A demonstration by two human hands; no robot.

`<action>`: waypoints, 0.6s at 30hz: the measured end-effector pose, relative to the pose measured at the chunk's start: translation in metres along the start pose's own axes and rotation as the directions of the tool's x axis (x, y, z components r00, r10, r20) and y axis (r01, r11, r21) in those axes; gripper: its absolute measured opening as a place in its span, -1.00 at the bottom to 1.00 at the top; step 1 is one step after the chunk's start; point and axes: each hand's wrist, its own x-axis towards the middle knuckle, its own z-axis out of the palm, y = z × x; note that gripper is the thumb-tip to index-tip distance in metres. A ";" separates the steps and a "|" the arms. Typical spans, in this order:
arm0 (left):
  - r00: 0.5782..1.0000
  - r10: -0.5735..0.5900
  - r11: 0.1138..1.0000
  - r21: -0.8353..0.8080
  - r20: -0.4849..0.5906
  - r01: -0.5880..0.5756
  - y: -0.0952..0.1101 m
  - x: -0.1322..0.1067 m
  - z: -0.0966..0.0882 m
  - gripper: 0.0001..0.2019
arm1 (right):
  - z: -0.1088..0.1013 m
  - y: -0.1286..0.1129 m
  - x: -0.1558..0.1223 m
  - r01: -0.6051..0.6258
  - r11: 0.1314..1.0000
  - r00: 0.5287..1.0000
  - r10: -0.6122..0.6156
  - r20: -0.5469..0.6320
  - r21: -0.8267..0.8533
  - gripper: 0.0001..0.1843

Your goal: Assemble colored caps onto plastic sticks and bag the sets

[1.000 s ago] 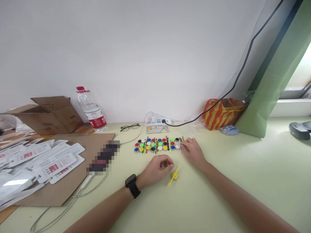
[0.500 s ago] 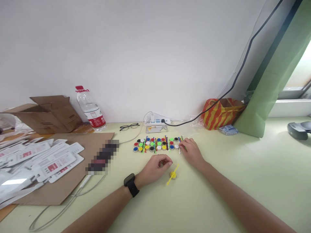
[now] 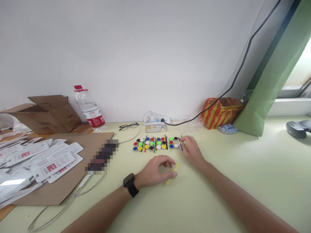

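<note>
A grid of small coloured round caps [image 3: 155, 144] with thin coloured sticks laid between them sits on the pale green table [image 3: 243, 181]. My left hand [image 3: 155, 170], with a black watch on the wrist, is curled over a yellow cap. Only that cap's yellow stick [image 3: 176, 167] shows past the thumb. At the right end of the grid, my right hand [image 3: 193, 151] pinches a thin white stick [image 3: 179, 144] between thumb and fingertips.
Left of the caps lie a blurred dark object [image 3: 102, 157], flat cardboard with white packets [image 3: 43, 158] and a grey cable [image 3: 60, 210]. Along the wall stand a cardboard box [image 3: 46, 113], water bottle [image 3: 89, 108], glasses [image 3: 128, 126], power strip [image 3: 155, 121] and striped bag [image 3: 221, 111]. A green curtain [image 3: 272, 84] hangs on the right.
My left hand slid right and came down over the yellow cap, hiding it. My right hand stayed at the grid's right end and lifted the white stick slightly.
</note>
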 end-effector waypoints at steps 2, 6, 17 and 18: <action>0.998 0.052 0.998 0.027 0.040 -0.053 0.004 -0.002 -0.001 -0.64 | 0.000 -0.002 -0.001 -0.051 0.998 0.999 0.052 -0.011 0.023 -0.84; 0.989 0.122 0.986 0.103 0.082 -0.131 0.006 -0.002 0.000 -0.81 | 0.000 -0.005 -0.002 -0.157 0.986 0.987 0.156 0.023 0.059 -0.78; 0.981 0.180 0.964 0.211 -0.078 -0.160 -0.009 0.001 0.008 -0.79 | 0.007 0.000 -0.005 0.005 0.989 0.985 0.020 0.172 -0.148 -0.70; 0.977 0.188 0.960 0.230 -0.103 -0.161 -0.011 0.001 0.009 -0.77 | 0.007 0.001 -0.005 0.002 0.989 0.985 0.024 0.174 -0.148 -0.71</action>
